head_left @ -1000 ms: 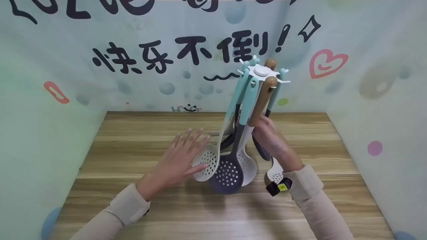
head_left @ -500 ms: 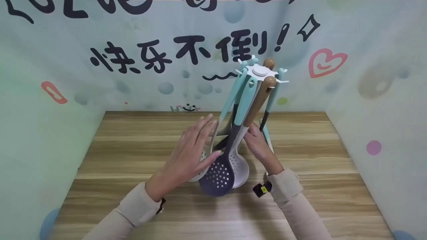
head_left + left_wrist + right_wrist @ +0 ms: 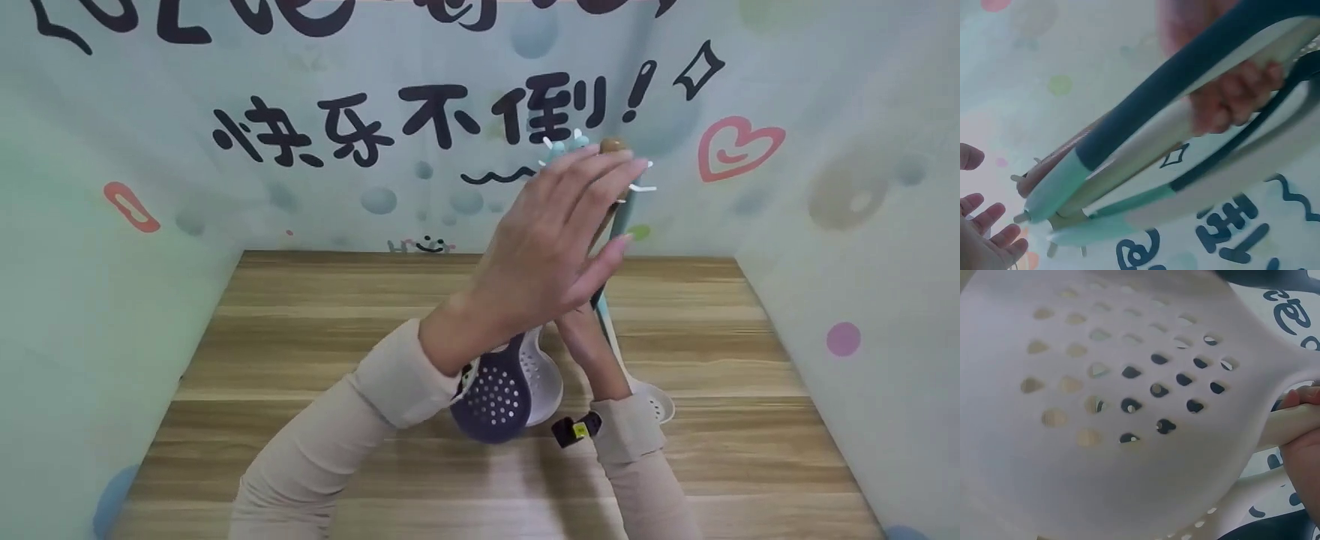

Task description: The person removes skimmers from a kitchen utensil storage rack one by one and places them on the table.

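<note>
So, my right hand (image 3: 1233,101) grips the rack (image 3: 1143,147) midway, over table (image 3: 322,330); left hand (image 3: 555,240), fingers extended, holds nothing near rack's top. Slackened grip could tip it, spilling dark skimmer (image 3: 491,401).

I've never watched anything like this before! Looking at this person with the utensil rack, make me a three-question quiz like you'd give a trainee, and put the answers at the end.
1. Fill in the blank: The bowl of the dark skimmer is pierced with many small ____.

2. What do the fingers of the right hand curl round?

3. True or false: The left hand is gripping the dark skimmer.

Key:
1. Holes.
2. The utensil rack's pale shaft.
3. False; it is up by the white hooks.
</note>
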`<state>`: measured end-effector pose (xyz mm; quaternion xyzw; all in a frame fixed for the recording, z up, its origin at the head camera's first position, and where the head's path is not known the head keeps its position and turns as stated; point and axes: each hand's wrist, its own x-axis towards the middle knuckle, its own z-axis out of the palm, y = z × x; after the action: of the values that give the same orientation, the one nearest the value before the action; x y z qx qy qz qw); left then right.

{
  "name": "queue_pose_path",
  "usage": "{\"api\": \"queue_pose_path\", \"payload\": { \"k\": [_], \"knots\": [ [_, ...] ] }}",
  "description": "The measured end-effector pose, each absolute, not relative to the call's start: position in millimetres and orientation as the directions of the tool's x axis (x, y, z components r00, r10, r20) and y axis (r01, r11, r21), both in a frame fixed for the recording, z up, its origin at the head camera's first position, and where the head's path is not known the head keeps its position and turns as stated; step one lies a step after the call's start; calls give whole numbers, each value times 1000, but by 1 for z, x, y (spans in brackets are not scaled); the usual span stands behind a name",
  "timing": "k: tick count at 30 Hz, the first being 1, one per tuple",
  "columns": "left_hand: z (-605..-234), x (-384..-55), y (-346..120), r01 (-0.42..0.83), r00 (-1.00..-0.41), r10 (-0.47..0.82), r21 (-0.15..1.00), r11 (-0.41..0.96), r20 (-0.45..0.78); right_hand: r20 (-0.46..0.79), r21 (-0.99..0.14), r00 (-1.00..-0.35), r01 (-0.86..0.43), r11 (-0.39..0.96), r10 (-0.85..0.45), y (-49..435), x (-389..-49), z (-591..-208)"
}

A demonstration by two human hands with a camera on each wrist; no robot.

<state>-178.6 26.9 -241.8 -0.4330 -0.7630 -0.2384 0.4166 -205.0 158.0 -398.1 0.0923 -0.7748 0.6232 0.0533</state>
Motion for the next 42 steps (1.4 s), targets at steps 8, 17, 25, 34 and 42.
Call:
{"api": "queue_pose_path", "payload": {
  "k": [8, 17, 25, 34, 42],
  "knots": [
    [-223, -194, 52, 695, -512, 522, -28, 718, 682, 245, -969, -961, -247, -3, -128, 155, -212, -397],
    [-225, -196, 56, 668, -492, 533, -94, 738, 688, 238, -971, -966, -238, -9, -105, 157, -210, -396],
    [-228, -205, 43, 774, -446, 573, -25, 633, 687, 259, -966, -955, -253, -55, -143, 155, -212, -397],
    [-230, -226, 27, 926, -348, 578, 176, 333, 738, 237, -971, -958, -236, -22, -160, 155, -213, -396],
    [-235, -246, 25, 882, -384, 479, 468, -64, 789, 244, -970, -957, -239, -51, -159, 152, -211, -397]
  ]
}}
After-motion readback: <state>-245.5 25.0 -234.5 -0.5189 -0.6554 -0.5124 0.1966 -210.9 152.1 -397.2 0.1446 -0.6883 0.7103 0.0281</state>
